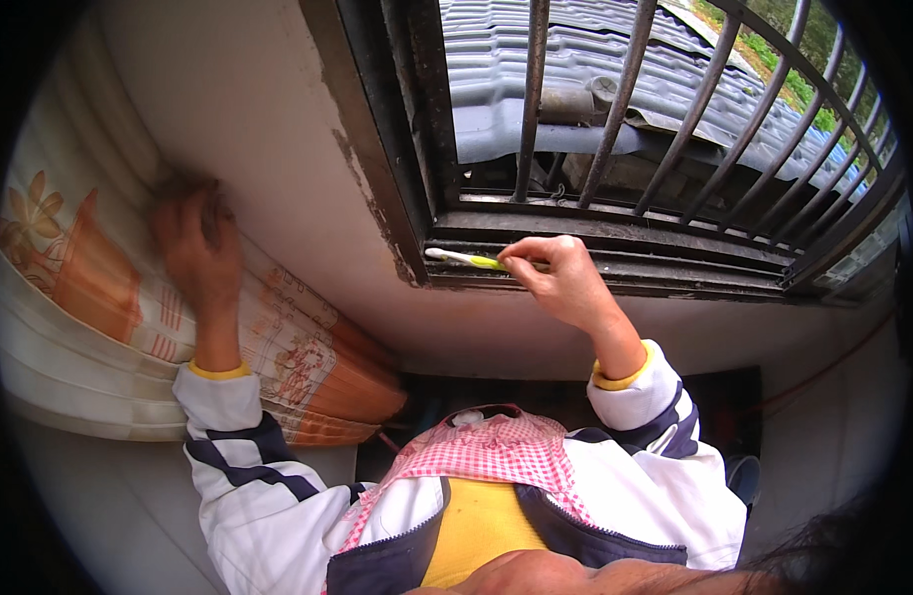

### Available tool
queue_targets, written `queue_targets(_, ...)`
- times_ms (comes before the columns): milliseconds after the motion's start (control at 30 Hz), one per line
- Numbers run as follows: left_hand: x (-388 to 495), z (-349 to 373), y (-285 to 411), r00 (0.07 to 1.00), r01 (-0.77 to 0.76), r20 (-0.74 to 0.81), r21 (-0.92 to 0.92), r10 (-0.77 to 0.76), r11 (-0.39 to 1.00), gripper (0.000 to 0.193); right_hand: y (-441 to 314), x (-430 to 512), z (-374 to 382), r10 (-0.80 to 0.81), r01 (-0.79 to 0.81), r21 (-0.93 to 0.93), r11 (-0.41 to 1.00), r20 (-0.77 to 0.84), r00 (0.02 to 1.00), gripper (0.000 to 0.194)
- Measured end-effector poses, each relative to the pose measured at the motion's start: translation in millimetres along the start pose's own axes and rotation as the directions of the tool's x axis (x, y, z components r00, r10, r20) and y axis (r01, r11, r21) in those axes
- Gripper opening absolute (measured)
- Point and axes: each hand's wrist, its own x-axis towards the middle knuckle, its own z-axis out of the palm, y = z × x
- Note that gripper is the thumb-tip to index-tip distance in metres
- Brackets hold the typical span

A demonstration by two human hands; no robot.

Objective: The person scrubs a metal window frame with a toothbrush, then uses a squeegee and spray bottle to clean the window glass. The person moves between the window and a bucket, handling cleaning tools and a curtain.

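Observation:
My right hand (564, 282) pinches the green handle of a toothbrush (467, 258). The brush's white head points left, by the left corner of the dark window track (635, 268); whether the bristles touch the metal cannot be made out. On the left, my left hand (199, 253) is raised at the printed curtain (292, 335), close to the pale wall (270, 171). Its fingertips are blurred and in shadow, so I cannot tell whether they grip the cloth or just press there.
Metal window bars (612, 111) rise behind the track, with a grey corrugated roof (493, 74) outside. The dark window frame (389, 141) runs up on the left, its edge roughly painted. A pink checked apron (493, 454) covers my front. At the right hangs a thin red cord (836, 372).

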Motion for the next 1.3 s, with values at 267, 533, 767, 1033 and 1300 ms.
queue_targets(267,-41,13,81,0.997,-0.073,-0.003,-0.328,0.076,0.942,0.015,40,-48,-69,0.097,-0.095,0.039,0.995,-0.046,0.994,0.015)
queue_targets(533,-75,27,143,0.918,-0.072,0.274,-0.595,0.286,0.801,0.019,41,-24,-28,0.045,-0.048,0.127,0.991,0.026,0.999,0.014)
queue_targets(767,-77,38,127,0.907,-0.078,0.258,-0.675,0.333,0.734,0.018,31,-13,-52,0.276,-0.278,0.046,0.96,0.046,0.96,0.016)
queue_targets(1033,-77,41,104,0.886,-0.076,0.269,-0.721,0.379,0.689,0.018,17,-8,-47,0.26,-0.254,0.111,0.961,-0.047,0.964,0.014)
queue_targets(1300,-84,42,100,0.847,-0.151,0.226,-0.765,0.48,0.627,0.022,13,-22,-32,0.051,-0.051,-0.02,0.998,0.02,0.998,0.011)
